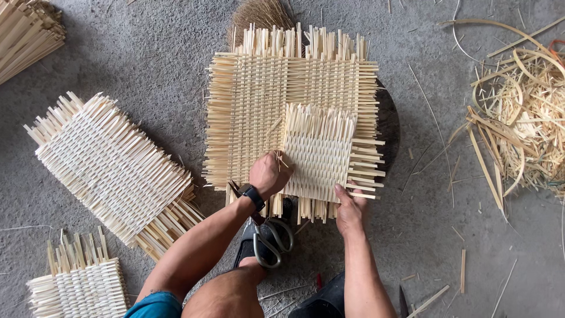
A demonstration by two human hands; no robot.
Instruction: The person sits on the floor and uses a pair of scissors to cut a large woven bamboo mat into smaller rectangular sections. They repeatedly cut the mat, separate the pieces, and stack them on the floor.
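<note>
On the big woven mat [259, 112] sits a smaller mat [321, 156]; left hand [269, 174] pinches strips at its near-left edge, right hand [349, 209] presses the near edge flat. Keeping strips lined up probably matters most.

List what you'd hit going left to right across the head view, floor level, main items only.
Small woven mat → slanted woven mat → left hand → small woven panel it presses → right hand at the panel's lower edge → pile of loose strips.
</note>
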